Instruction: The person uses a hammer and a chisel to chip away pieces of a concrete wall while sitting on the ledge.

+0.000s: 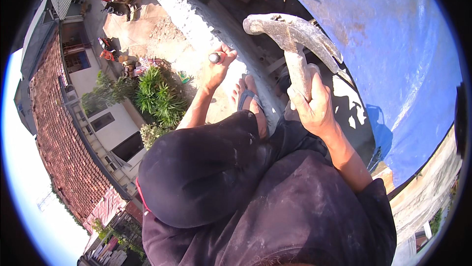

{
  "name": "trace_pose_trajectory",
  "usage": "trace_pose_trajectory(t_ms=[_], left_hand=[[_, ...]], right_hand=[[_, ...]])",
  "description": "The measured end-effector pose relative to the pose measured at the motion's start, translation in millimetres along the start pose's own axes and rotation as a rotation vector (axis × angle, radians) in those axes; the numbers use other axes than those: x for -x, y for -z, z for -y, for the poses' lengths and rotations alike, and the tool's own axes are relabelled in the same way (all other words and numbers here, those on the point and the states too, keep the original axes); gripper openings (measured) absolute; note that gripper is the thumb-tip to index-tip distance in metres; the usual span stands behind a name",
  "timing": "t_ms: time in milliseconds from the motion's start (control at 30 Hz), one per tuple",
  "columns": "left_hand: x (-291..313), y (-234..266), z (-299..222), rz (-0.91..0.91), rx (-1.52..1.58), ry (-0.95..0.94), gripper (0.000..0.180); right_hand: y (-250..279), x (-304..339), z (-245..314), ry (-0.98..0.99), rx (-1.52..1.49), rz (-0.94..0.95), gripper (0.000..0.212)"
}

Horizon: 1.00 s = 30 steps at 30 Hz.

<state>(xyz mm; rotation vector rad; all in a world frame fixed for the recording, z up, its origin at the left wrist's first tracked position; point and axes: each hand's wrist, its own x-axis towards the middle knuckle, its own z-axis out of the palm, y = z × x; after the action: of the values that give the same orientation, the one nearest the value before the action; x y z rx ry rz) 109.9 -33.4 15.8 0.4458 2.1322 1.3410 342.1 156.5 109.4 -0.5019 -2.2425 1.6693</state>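
- A sunlit yard (142, 29) lies below on the left, with motorbikes (106, 49) on its far side, green plants (160, 91) nearer, and a house (105, 113) with a red-brown tiled roof (61, 148) at the far left.
- A pale, rough-topped wall (172, 2) runs from the far left toward the middle, its edge broken and chalky; a blue tarp (373, 44) spreads over the right side, with a dark gap between the two.
- The hammer (290, 32) is on the right of the middle, held up in front of the dark gap. Its long, curved head is grey with whitish crust, blunt and rounded at the left end, tapering toward the right; the handle is pale and dusty.
- The right grip (313, 103) is closed around the handle, just below the head.
- The left grip (216, 73) is clenched on a rod (216, 58) above the wall, well apart from the hammer. Only the rod's round, dark end and a reddish part beside it show; its other end is hidden.
- A sandalled foot (249, 99) rests near the left grip; dark trousers (196, 172) fill the near middle.
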Motion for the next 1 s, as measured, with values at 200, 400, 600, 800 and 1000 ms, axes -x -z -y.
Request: trace_pose_trajectory(t_ms=[200,400,600,800,1000], left_hand=[[-0.1,-6.4,-9.2,0.046,0.133,0.014,0.014],[2.4,3.8,-7.8,0.022,0.112,-0.067,0.012],[-11.6,-4.7,-5.4,0.092,0.004,-0.076,0.014],[-11.3,-2.1,-1.9,0.220,-0.293,-0.100,0.011],[-12.0,-7.8,19.2,0.129,-0.141,-0.127,0.010]], right_hand=[[1.0,9.0,3.1,-0.101,-0.017,-0.020,0.042],[3.2,7.1,19.6,-0.051,0.001,0.018,0.043],[5.5,1.5,29.7,-0.041,0.099,0.058,0.039],[-4.5,-15.4,54.5,0.284,0.001,0.004,0.031],[5.4,-35.1,38.4,-0.022,0.336,0.308,0.036]])
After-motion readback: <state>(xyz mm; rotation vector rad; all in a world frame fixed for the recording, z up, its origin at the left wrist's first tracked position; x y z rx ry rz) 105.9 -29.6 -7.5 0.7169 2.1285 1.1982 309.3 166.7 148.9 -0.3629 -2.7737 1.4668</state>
